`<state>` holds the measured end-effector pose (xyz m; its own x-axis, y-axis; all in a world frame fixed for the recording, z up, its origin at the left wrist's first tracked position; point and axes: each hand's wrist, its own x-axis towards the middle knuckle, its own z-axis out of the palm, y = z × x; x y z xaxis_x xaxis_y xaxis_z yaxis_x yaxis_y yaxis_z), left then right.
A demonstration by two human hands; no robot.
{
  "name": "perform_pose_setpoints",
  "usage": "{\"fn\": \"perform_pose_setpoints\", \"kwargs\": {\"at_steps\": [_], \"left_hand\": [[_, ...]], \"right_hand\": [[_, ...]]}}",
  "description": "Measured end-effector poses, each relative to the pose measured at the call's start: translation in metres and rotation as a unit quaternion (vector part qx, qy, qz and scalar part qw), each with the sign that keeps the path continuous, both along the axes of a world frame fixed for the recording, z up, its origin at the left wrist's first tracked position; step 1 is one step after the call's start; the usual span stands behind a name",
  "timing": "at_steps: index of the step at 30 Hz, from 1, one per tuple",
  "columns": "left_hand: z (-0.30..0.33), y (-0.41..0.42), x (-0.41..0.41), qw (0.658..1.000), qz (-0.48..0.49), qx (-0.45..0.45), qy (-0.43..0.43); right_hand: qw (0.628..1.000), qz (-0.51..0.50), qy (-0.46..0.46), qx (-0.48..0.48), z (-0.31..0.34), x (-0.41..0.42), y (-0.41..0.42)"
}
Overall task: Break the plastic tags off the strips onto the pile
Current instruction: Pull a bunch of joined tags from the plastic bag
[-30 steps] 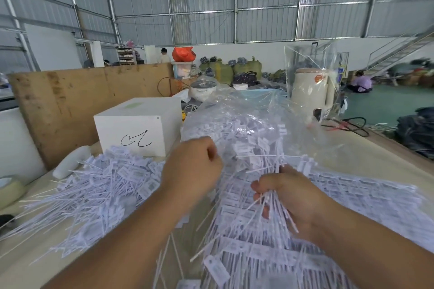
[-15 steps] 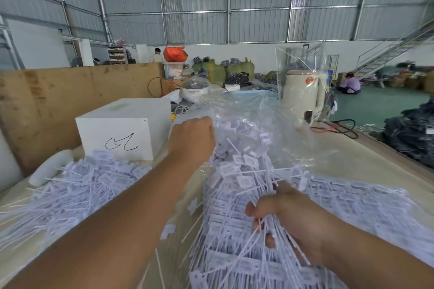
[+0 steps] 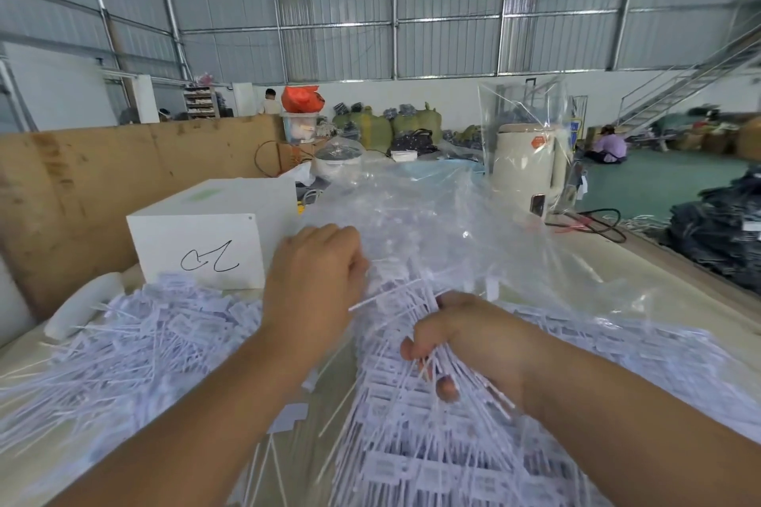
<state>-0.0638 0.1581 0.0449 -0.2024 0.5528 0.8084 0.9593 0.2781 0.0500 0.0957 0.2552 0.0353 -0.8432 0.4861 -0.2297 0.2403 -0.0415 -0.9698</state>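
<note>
Nearest me, my right hand (image 3: pixel 465 346) is clamped around a fanned bundle of strips (image 3: pixel 412 436), the stems running down toward my lap and tags spreading out below my fingers. It has kept that grip over the last second, low and steady. Just past it, my left hand (image 3: pixel 315 288) has come back down from the clear plastic bag (image 3: pixel 453 226), where it was raised half a second ago, and is now curled close over the top ends of the bundle; whether it pinches a tag there I cannot tell, since the knuckles hide the fingertips. I judge this is the start of another snap-off. To the left on the bench (image 3: pixel 642 280) lies the pile (image 3: pixel 136 338) of loose tags, reaching the foot of the white box (image 3: pixel 206 235). Beyond the bag stands a cream appliance (image 3: pixel 527 173).
</note>
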Motion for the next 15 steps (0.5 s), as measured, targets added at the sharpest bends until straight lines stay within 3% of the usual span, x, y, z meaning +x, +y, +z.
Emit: {"fn": "perform_pose_setpoints", "kwargs": {"at_steps": [3,8,11,13,15], "left_hand": [[0.002,-0.008,-0.013,0.963,0.032,-0.081,-0.255],[0.016,-0.020,-0.022,0.878,-0.061,-0.227,-0.418],[0.023,-0.016,-0.018,0.828,-0.094,-0.222,-0.506],[0.025,-0.009,-0.013,0.830,-0.078,-0.206,-0.512],[0.023,-0.003,-0.011,0.888,-0.001,-0.223,-0.403]], "right_hand": [[0.995,0.084,-0.049,0.021,-0.001,0.013,0.003],[0.988,0.139,-0.072,0.006,-0.003,0.037,0.014],[0.988,0.133,-0.075,0.023,-0.006,0.043,0.014],[0.989,0.110,-0.082,0.049,-0.007,0.042,0.008],[0.992,0.072,-0.077,0.063,-0.009,0.038,0.003]]}}
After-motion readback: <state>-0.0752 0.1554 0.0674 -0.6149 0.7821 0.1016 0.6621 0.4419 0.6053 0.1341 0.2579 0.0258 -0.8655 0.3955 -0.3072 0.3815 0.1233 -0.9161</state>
